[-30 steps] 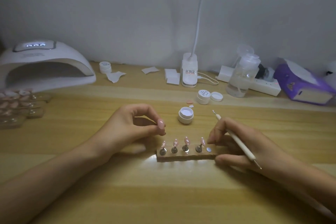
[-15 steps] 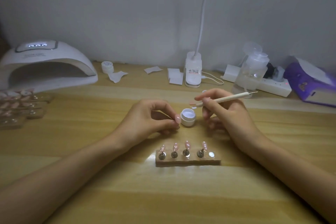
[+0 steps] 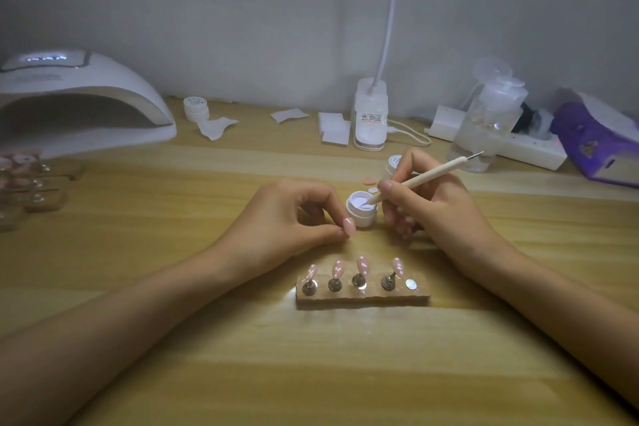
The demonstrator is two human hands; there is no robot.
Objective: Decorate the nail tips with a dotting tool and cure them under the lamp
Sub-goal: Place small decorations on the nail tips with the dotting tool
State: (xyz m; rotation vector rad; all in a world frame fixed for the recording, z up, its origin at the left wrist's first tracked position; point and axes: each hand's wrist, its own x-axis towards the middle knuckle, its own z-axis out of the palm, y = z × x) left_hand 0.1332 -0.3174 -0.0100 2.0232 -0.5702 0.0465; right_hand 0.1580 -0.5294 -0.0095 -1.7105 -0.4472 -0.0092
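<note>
Dotting tool (image 3: 432, 173) tip now lower, inside the pot (image 3: 361, 218) rim.

Left forearm (image 3: 138, 308): bare along its whole visible length, from the lower left frame edge to the wrist;
Left hand (image 3: 287, 218): bare; thumbnail (image 3: 349, 226) long, oval, coated in glossy pale pink polish;
Right forearm (image 3: 553, 301): bare along its whole visible length, from the right frame edge to the wrist;
Right hand (image 3: 435, 207): bare; fingernails (image 3: 403, 230) pale pink, tips rounded
</note>
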